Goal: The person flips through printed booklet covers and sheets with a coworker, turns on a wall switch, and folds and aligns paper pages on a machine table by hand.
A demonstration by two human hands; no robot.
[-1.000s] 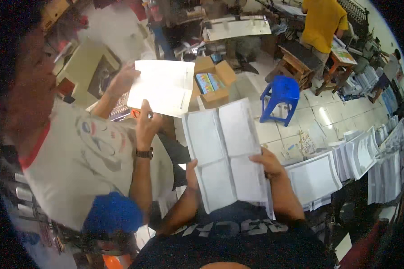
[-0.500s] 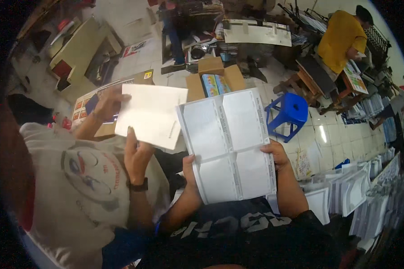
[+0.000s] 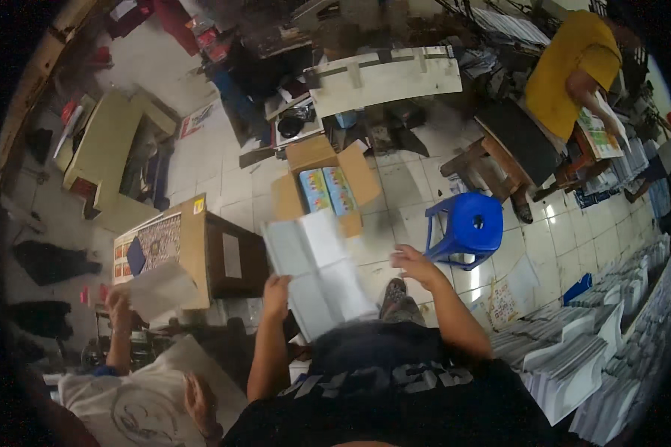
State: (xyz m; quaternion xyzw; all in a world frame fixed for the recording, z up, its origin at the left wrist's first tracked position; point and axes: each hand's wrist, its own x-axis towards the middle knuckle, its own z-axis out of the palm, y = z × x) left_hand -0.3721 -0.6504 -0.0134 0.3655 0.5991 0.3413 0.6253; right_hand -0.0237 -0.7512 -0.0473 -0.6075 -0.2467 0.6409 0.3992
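Observation:
A white printed sheet (image 3: 322,277), creased into panels, hangs in front of my dark shirt and looks slightly smeared by motion. My left hand (image 3: 276,296) is closed on its left edge. To the right of the sheet and apart from it, my right hand (image 3: 417,267) is held out with its fingers apart and nothing in it. On my left a co-worker in a pale shirt has a blurred white paper (image 3: 162,290) in one raised hand (image 3: 118,309); that person's other hand (image 3: 200,398) rests low, near the shirt.
Ahead stands an open cardboard box (image 3: 361,175) with blue packs inside. A blue plastic stool (image 3: 476,223) is on the tiled floor to its right. A bigger carton (image 3: 231,261) stands left. Stacked papers (image 3: 566,365) fill the lower right. A person in yellow (image 3: 570,74) works at the far right.
My right hand has let go of the sheet and moved off to the right. The sheet has dropped lower and turned in my left hand. The co-worker's paper has moved left and down.

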